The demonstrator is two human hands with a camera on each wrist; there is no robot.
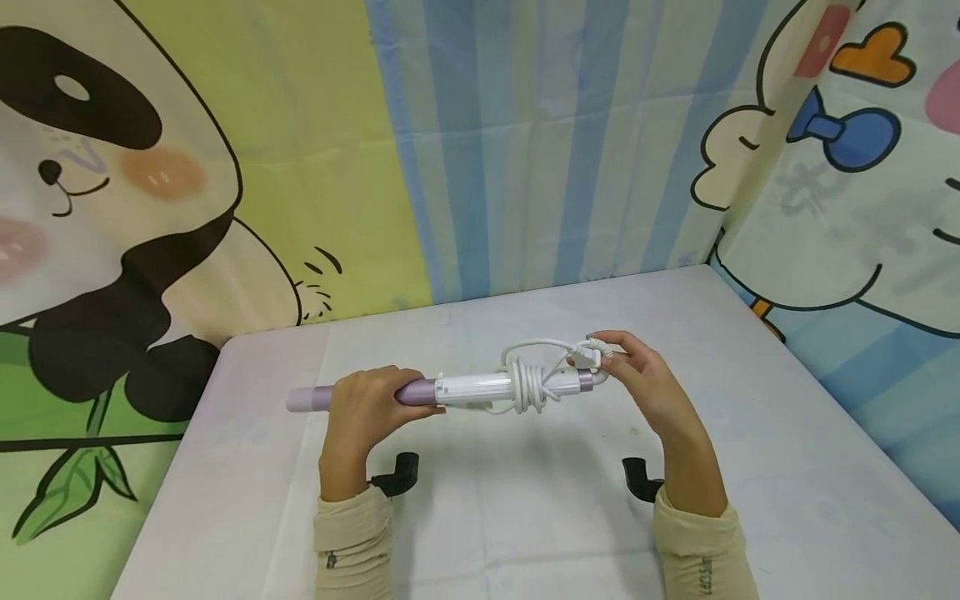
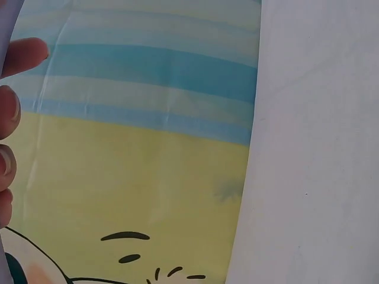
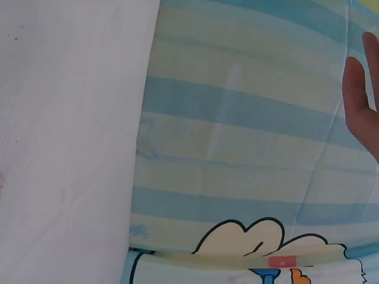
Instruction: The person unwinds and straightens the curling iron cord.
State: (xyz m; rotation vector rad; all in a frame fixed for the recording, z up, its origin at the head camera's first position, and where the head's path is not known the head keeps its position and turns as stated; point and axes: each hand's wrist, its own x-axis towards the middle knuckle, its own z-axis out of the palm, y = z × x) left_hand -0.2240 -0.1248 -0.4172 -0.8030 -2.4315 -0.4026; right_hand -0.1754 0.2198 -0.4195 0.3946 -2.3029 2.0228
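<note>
A purple-and-white hair iron (image 1: 474, 387) is held level above the table, its pale tip toward the left. My left hand (image 1: 369, 404) grips its purple part. A white power cord (image 1: 529, 385) is wound in several turns around the white end. At the right end, my right hand (image 1: 647, 379) pinches the cord's white plug (image 1: 587, 357) between thumb and fingers. In the left wrist view, fingertips (image 2: 8, 112) curl at the left edge beside a strip of purple. Only a few fingers (image 3: 357, 89) show in the right wrist view; the plug is out of sight there.
A white-covered table (image 1: 517, 508) lies below the hands. Behind it hangs a striped cloth backdrop (image 1: 525, 150) with cartoon figures at both sides. Black curved pieces (image 1: 401, 475) stick out beside both wrists.
</note>
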